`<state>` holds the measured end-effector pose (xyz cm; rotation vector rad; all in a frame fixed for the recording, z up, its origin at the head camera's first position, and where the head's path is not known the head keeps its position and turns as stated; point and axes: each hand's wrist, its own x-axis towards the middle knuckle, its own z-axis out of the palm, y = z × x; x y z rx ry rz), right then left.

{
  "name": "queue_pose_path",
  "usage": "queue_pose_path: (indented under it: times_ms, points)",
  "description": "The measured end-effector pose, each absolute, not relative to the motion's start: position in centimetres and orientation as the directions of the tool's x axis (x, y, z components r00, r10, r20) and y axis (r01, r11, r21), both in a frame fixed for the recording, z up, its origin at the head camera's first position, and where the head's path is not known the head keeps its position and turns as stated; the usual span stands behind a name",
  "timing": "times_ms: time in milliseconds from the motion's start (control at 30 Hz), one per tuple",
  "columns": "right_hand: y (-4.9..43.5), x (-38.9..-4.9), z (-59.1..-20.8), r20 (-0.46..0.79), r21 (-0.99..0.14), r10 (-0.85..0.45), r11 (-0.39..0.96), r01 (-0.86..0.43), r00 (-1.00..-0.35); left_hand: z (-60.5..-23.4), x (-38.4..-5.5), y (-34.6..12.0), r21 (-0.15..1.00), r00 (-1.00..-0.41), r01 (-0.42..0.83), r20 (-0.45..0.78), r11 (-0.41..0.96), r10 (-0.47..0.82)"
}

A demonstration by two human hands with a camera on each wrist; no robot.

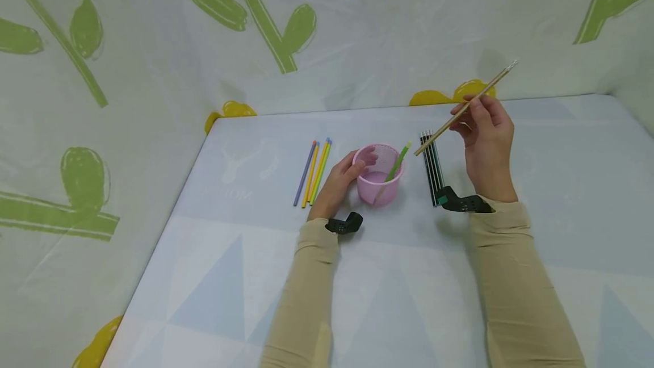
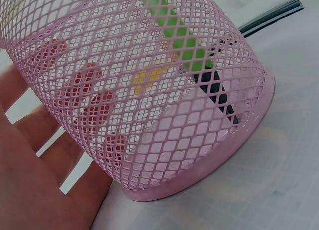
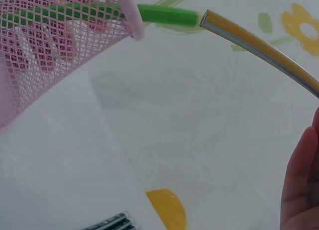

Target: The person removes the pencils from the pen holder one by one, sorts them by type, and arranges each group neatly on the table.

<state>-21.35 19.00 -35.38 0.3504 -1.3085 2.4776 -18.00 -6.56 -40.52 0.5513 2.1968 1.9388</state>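
My left hand (image 1: 334, 183) grips a pink mesh pen cup (image 1: 378, 193) from its left side, fingers spread along the far wall. In the left wrist view the cup leans, its base rim close over the tabletop. One green pen (image 3: 167, 15) with a dark lower end stands slanted inside, its top poking past the rim. My right hand (image 1: 487, 143) pinches a slim gold pencil (image 1: 452, 121) up in the air, right of the cup. Its whitish end points up and away; its lower end overlaps the green pen's top in the right wrist view.
Several dark striped pencils (image 1: 432, 169) lie side by side right of the cup, below the right hand. Left of the cup lie several coloured pencils (image 1: 313, 172) in purple, orange, yellow and green. The pale table (image 1: 398, 300) meets a leaf-patterned backdrop (image 1: 357, 61) behind.
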Motion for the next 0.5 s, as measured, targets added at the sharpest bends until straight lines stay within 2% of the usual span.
queue_pose_path:
  times_ms: [167,267,400,500]
  points:
    - [20.2,-21.3,-35.5,0.326,-0.777,0.192,-0.502,-0.379,-0.925,-40.5,-18.0,-6.6,0.983,-0.932,0.134,0.083,0.124,0.353]
    - [20.7,-21.4,-35.7,0.283,-0.813,0.173,-0.479,-0.332,-0.943,-40.4,-18.0,-6.7,0.985,-0.938,0.109,0.058,0.13,0.343]
    - [21.1,-21.5,-36.2,0.19,-0.916,0.079,-0.345,-0.205,-0.979,-40.3,-18.0,-6.7,0.984,-0.942,0.086,0.029,0.157,0.334]
    - [21.2,-21.6,-36.5,0.125,-0.978,-0.003,-0.169,-0.122,-0.992,-40.3,-18.0,-6.6,0.981,-0.942,0.101,0.041,0.164,0.334]
